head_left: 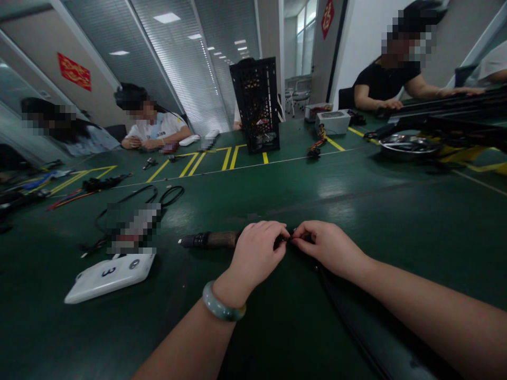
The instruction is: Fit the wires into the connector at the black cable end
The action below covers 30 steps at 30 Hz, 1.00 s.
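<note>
An electric screwdriver (222,240) lies across the green table in front of me, its dark nose and metal tip pointing left. My left hand (259,245), a bangle on its wrist, rests over the tool's rear part with fingers curled round it. Close by, my right hand (327,244) pinches at the dark tail end where the cable joins; the exact bit between its fingertips is too dark to make out. From there a black cable (340,306) runs down toward the table's near edge. The tool's rear is mostly hidden by my left hand.
To the left lie a white case marked 3 (113,277) and a looped black cord (172,196). Farther back stand a black computer case (257,105) and a power supply (332,122). A metal bowl (407,145) sits at right. Several people sit round the table.
</note>
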### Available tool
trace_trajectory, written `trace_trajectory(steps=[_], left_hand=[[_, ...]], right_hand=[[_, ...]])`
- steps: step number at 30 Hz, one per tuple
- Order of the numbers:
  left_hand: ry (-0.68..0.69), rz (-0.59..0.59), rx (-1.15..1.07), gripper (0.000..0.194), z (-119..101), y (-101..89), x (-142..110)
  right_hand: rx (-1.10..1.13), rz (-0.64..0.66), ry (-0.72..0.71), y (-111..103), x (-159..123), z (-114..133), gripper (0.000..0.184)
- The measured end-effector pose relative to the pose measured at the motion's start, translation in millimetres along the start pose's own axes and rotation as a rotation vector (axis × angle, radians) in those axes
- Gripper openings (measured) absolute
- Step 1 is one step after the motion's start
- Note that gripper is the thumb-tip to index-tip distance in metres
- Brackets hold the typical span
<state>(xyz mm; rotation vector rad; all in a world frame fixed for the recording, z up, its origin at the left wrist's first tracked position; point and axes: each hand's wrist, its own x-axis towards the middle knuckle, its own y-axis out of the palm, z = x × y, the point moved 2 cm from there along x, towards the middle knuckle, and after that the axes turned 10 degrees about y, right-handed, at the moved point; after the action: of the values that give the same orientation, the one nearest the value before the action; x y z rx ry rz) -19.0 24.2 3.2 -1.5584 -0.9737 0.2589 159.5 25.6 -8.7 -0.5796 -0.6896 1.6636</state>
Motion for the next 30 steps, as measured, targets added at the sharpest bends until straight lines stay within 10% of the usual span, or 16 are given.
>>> trace_trajectory(steps=[30], left_hand=[[0.036, 0.009, 0.043, 0.009, -1.8, -3.8, 0.2]], right_hand=[[-0.019, -0.001, -0.004, -0.1, 0.0, 0.3, 0.008]])
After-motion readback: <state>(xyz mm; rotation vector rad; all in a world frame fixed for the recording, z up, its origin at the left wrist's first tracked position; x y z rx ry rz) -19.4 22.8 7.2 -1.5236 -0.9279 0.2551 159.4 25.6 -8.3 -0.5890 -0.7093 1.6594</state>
